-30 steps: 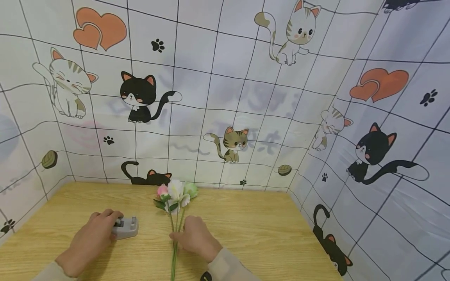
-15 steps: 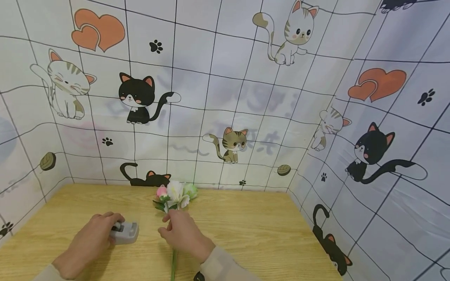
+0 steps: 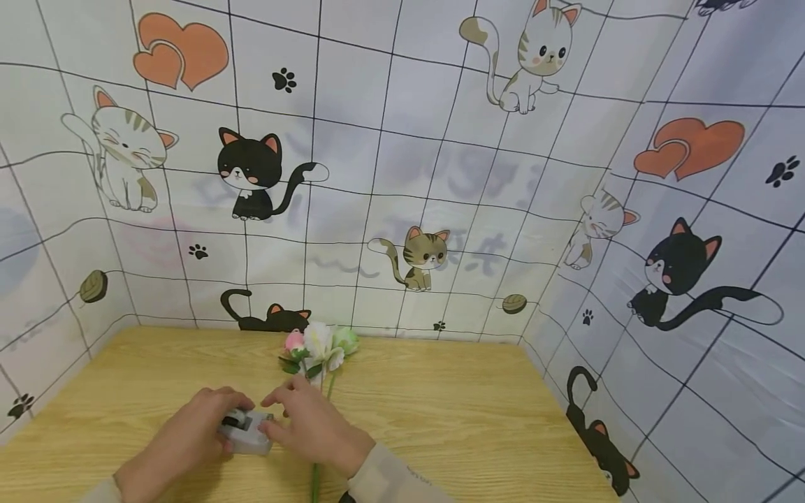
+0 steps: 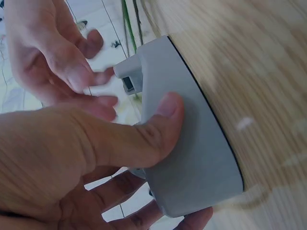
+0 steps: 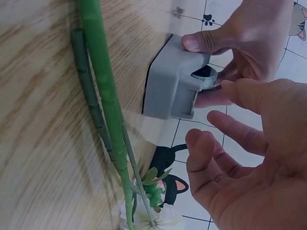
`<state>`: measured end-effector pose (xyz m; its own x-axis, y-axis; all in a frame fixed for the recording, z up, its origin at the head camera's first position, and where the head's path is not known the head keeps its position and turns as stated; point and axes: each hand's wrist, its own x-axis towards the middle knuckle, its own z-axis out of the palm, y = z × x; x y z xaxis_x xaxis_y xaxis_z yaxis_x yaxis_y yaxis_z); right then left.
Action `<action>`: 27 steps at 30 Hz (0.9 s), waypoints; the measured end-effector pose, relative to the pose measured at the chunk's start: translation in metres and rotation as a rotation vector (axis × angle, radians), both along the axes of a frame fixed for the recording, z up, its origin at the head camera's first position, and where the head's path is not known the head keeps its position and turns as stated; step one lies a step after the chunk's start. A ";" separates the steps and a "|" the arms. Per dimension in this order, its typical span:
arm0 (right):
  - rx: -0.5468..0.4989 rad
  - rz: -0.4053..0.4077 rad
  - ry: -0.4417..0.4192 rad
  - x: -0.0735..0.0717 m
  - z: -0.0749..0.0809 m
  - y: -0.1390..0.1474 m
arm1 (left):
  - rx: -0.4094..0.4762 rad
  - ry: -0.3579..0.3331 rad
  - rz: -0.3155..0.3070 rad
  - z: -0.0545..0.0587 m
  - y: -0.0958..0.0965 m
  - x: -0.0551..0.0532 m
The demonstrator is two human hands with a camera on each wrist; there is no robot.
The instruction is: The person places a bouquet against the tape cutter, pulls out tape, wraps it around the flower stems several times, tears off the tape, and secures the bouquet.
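My left hand (image 3: 198, 433) grips a grey tape dispenser (image 3: 251, 433) by its sides. In the left wrist view its thumb lies along the flat side of the dispenser (image 4: 192, 143), the fingers reaching round beneath. A roll of tape (image 5: 205, 76) shows in the dispenser in the right wrist view. Fingers spread and loosely bent, my right hand (image 3: 317, 426) is close by the dispenser's cutter end, holding nothing visible. Behind and under the right hand lies a bunch of flowers (image 3: 321, 346) with pink, white and green heads; its green stems (image 5: 103, 72) run toward me, partly hidden by that hand.
The wooden table (image 3: 453, 412) stretches out under both hands. Around its back and sides hangs a white cloth (image 3: 352, 161) with a grid, cats and hearts. A small dark object shows by the right sleeve (image 3: 396, 478) at the bottom edge.
My right hand has left the flower stems and moved left to the dispenser. My left hand has brought the tape dispenser right and nearer to me. The flowers have stayed in place.
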<state>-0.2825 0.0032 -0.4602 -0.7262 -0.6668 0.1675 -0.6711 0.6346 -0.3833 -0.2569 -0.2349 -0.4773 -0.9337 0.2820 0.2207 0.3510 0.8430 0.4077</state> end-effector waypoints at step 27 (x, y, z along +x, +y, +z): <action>0.102 -0.034 0.055 0.003 -0.004 0.001 | -0.126 0.013 0.046 0.008 0.031 0.009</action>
